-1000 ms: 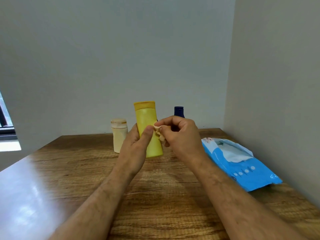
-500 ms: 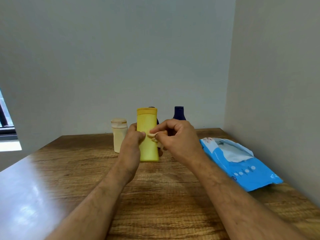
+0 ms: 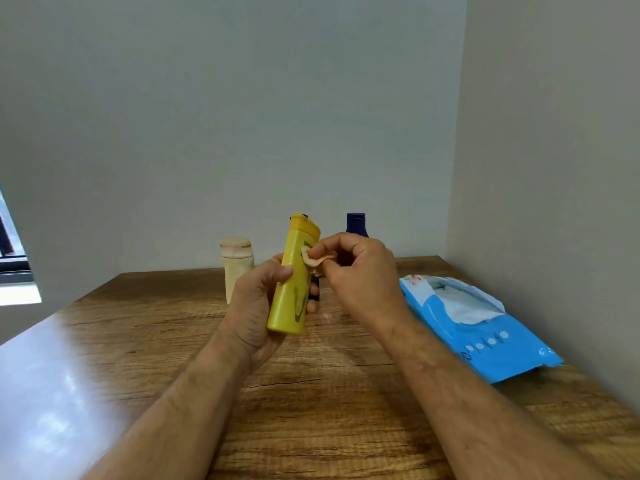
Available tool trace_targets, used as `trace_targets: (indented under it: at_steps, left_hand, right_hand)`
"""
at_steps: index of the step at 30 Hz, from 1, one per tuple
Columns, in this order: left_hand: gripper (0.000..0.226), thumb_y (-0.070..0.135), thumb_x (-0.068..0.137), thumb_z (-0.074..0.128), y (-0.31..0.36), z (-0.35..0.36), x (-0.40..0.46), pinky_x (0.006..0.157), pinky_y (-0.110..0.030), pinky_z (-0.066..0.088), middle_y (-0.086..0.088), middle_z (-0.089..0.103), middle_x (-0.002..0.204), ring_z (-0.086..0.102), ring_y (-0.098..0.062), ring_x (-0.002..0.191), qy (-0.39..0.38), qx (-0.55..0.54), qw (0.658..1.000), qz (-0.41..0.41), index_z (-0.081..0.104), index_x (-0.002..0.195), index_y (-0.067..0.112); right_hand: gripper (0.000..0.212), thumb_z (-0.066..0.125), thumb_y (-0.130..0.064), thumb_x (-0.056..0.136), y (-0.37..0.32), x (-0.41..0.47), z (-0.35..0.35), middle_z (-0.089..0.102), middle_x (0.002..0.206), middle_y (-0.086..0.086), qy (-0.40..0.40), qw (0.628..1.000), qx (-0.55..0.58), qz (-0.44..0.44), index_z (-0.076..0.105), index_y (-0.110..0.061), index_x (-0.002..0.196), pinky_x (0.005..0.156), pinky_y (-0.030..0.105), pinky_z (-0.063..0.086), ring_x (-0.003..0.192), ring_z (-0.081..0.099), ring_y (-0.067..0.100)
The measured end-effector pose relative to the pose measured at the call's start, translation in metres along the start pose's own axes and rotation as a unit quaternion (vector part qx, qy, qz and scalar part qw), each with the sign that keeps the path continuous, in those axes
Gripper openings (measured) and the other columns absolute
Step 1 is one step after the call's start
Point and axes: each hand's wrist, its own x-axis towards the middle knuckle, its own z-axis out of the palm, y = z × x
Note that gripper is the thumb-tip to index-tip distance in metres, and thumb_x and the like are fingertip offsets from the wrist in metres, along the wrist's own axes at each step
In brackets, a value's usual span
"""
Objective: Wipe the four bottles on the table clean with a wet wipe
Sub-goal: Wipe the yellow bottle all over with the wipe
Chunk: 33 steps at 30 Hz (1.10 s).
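My left hand [image 3: 254,306] grips a yellow bottle [image 3: 294,282] above the table, tilted with its cap toward the upper right. My right hand [image 3: 360,275] pinches a small crumpled wet wipe [image 3: 311,259] and presses it against the bottle's upper right side. A cream bottle [image 3: 236,265] stands at the back of the table to the left. A dark blue bottle [image 3: 356,224] stands behind my right hand, with only its cap and neck showing. Another dark bottle [image 3: 314,289] is mostly hidden behind the yellow one.
A blue pack of wet wipes [image 3: 474,327] lies on the right side of the wooden table [image 3: 311,393], with a white wipe sticking out of its opening. Walls close in behind and to the right. A window edge shows at far left.
The yellow bottle has turned in my left hand and tilted right, showing dark markings on its side. My right hand with the wipe has moved up toward the bottle's cap end.
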Motion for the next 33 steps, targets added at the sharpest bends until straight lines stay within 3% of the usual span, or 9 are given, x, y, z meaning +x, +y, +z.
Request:
trace_targets:
  at_steps: [3,6,9,13,18,23,28,33]
  left_hand:
    - [0.053,0.023,0.076,0.052,-0.001,-0.003,0.003,0.071,-0.039,0.050,-0.020,0.064,0.099,0.064,-0.027,0.076,0.015,0.017,1.000,-0.005,0.063,0.123,0.002]
    - [0.038,0.020,0.091,0.044,-0.002,-0.001,0.004,0.082,-0.045,0.055,-0.020,0.069,0.102,0.066,-0.031,0.085,0.043,0.045,0.998,0.010,0.067,0.116,0.004]
    - [0.038,0.009,0.097,0.031,-0.004,-0.001,0.006,0.071,-0.038,0.057,-0.016,0.071,0.092,0.067,-0.025,0.080,0.072,0.106,0.990,0.052,0.068,0.105,0.004]
    - [0.039,0.004,0.097,0.030,-0.002,-0.004,0.008,0.067,-0.032,0.057,-0.016,0.072,0.100,0.068,-0.024,0.086,0.089,0.148,0.982,0.075,0.064,0.117,0.002]
    - [0.039,0.008,0.099,0.032,-0.008,-0.001,0.006,0.065,-0.030,0.057,-0.011,0.074,0.098,0.071,-0.020,0.080,0.063,0.179,0.980,0.062,0.064,0.121,0.009]
    - [0.060,0.008,0.066,0.048,-0.011,-0.003,0.007,0.066,-0.031,0.057,-0.014,0.072,0.100,0.071,-0.024,0.080,0.047,0.197,0.977,0.062,0.059,0.125,0.014]
    - [0.051,-0.007,0.083,0.061,-0.007,-0.007,0.007,0.067,-0.032,0.058,-0.007,0.075,0.102,0.074,-0.017,0.082,0.103,0.228,0.962,0.109,0.057,0.127,0.020]
    - [0.045,-0.010,0.090,0.048,-0.004,-0.007,0.006,0.068,-0.034,0.059,-0.006,0.073,0.100,0.073,-0.022,0.087,0.153,0.243,0.949,0.129,0.054,0.124,0.020]
  right_hand:
    - [0.027,0.064,-0.002,0.085,0.003,0.002,-0.002,0.068,0.086,-0.011,0.044,0.997,-0.049,-0.035,0.072,-0.026,0.077,0.058,0.002,0.043,0.073,0.060,-0.007]
    - [0.023,0.066,-0.007,0.085,0.006,0.002,0.001,0.065,0.090,-0.011,0.041,0.994,-0.079,-0.060,0.073,-0.028,0.081,0.060,0.004,0.044,0.078,0.059,-0.003]
    - [0.022,0.068,-0.007,0.082,0.007,0.000,0.002,0.061,0.086,-0.010,-0.015,0.993,-0.094,-0.067,0.076,-0.028,0.079,0.061,0.008,0.045,0.076,0.057,-0.001]
    - [0.023,0.066,-0.009,0.084,0.006,-0.004,0.004,0.055,0.087,-0.013,-0.104,0.982,-0.141,-0.064,0.078,-0.028,0.084,0.063,0.004,0.041,0.075,0.052,-0.007]
    - [0.017,0.064,-0.018,0.089,0.008,0.002,0.002,0.057,0.092,-0.010,0.023,0.988,-0.133,-0.069,0.075,-0.029,0.095,0.066,0.003,0.042,0.080,0.055,-0.003]
    - [0.014,0.065,-0.022,0.091,0.009,0.003,-0.002,0.061,0.098,-0.007,0.038,0.990,-0.119,-0.061,0.074,-0.029,0.100,0.065,0.000,0.042,0.081,0.056,-0.002]
    - [0.012,0.068,-0.023,0.090,0.013,0.003,0.003,0.064,0.097,-0.010,0.044,0.994,-0.086,-0.056,0.074,-0.028,0.099,0.067,0.002,0.046,0.085,0.060,0.000]
    - [0.011,0.069,-0.024,0.090,0.017,0.005,0.002,0.066,0.096,-0.010,0.062,0.997,-0.038,-0.021,0.073,-0.029,0.098,0.067,0.008,0.051,0.088,0.063,0.003]
